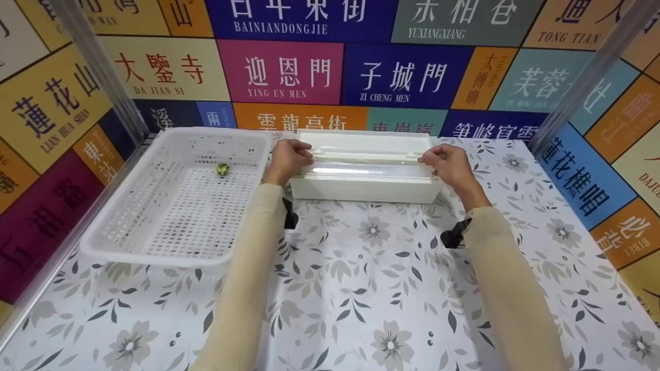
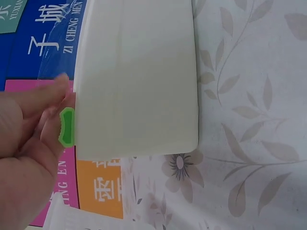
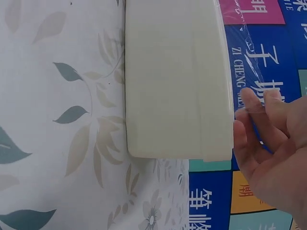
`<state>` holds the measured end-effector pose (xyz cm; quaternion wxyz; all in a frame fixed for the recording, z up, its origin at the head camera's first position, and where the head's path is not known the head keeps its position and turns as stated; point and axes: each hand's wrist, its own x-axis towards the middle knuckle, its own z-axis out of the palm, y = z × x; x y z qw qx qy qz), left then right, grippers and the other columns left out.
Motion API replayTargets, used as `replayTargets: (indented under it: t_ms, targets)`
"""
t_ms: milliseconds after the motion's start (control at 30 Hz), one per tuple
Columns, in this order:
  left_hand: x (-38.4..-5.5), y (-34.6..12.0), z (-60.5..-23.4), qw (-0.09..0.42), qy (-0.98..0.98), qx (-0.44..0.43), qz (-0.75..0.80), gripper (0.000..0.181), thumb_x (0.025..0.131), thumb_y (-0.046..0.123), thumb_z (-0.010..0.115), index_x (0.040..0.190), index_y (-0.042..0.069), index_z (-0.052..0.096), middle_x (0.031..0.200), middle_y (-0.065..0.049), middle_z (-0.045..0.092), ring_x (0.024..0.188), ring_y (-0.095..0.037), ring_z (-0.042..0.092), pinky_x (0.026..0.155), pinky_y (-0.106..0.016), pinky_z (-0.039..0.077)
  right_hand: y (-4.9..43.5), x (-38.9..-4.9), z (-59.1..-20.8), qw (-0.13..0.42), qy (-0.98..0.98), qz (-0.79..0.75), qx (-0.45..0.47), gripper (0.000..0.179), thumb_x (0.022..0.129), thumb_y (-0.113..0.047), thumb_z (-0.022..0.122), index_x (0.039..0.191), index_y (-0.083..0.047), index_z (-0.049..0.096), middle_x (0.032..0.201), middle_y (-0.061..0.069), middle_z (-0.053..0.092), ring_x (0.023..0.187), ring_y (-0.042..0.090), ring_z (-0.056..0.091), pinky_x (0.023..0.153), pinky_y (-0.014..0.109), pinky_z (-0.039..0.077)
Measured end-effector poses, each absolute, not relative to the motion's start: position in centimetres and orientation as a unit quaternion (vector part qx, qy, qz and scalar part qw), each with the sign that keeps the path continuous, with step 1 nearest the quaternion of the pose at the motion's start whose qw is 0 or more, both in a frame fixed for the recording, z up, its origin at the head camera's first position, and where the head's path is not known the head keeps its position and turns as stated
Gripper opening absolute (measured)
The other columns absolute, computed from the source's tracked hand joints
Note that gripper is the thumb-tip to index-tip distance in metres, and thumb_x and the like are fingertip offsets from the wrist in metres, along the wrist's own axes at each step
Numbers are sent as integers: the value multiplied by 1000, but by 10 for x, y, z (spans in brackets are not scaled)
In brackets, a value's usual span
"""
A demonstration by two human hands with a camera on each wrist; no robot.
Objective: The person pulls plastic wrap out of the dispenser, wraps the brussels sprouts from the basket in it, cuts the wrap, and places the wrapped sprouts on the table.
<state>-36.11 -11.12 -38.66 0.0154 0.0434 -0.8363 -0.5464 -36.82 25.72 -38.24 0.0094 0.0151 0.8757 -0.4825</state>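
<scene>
A long white plastic wrap dispenser stands at the back of the table, its top showing a pale bar and a shiny clear strip. At its left end my left hand pinches the edge of the plastic wrap between thumb and fingers. My right hand pinches the wrap at the other end. In the right wrist view the clear plastic wrap stretches up from the box edge to the fingertips. A small green plastic piece sits at the box edge beside the left fingers.
Left of the dispenser stands a white perforated basket with a small green-and-yellow round item in it. A flower-patterned cloth covers the table. Walls with coloured sign panels and clear posts enclose the back and sides.
</scene>
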Motion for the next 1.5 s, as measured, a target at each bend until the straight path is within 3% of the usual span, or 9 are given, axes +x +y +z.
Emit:
replayTargets:
  t_ms: [167,333,433,567,700,867,967,1200,1500]
  targets:
    - [-361,-111,-388,37,-848,58,-525,21,90,6,72,111,4,75,112,-13,74,92,-16,65,80,-25,56,260,-368,-384,17,847,-531,25,27,102,-25,58,118,-3,61,87,-13,72,92,4,67,82,18,59]
    - [-361,-111,-387,38,-834,56,-547,18,93,6,70,110,2,76,112,-15,74,94,-21,73,83,-28,62,264,-367,-385,22,854,-520,10,37,98,-32,65,122,-3,63,93,-11,72,94,3,66,93,23,58]
    - [-360,-110,-386,46,-831,51,-552,16,94,7,69,107,1,76,110,-16,74,92,-24,75,80,-29,63,266,-367,-385,22,875,-484,-10,44,93,-33,72,127,-6,64,100,-8,73,95,3,64,90,23,55]
    - [-360,-111,-385,41,-836,60,-544,16,94,10,70,107,4,76,108,-13,75,87,-22,74,76,-26,63,265,-367,-386,23,892,-450,-17,42,90,-20,76,128,-7,64,104,-3,73,92,4,62,81,17,52]
    - [-362,-112,-385,35,-842,65,-534,16,94,13,70,107,6,76,107,-11,74,86,-20,71,73,-25,60,260,-367,-388,4,906,-423,-13,32,91,-12,74,122,-7,69,109,8,73,99,14,65,79,18,52]
    - [-363,-114,-384,32,-851,60,-520,17,95,16,69,108,7,76,110,-10,74,93,-19,66,77,-25,54,257,-368,-388,-23,913,-408,-5,23,95,-14,69,117,-7,71,123,16,69,116,27,61,96,37,53]
    - [-364,-115,-384,26,-852,59,-519,18,96,17,68,108,7,76,112,-10,74,96,-19,64,79,-26,52,257,-370,-388,-25,917,-399,-4,22,97,-17,67,116,-6,71,125,17,67,119,28,59,101,42,50]
    - [-364,-114,-383,20,-841,63,-537,19,98,18,66,110,6,75,113,-12,72,96,-18,61,79,-26,51,258,-372,-388,-11,915,-403,6,27,101,-26,61,119,-6,66,126,16,64,119,27,56,105,43,48]
    - [-364,-113,-377,57,-808,56,-583,20,98,15,65,109,1,74,113,-17,72,102,-23,68,86,-30,56,258,-368,-385,-8,897,-442,-10,27,104,-25,55,119,-3,63,118,15,70,116,24,59,104,38,48]
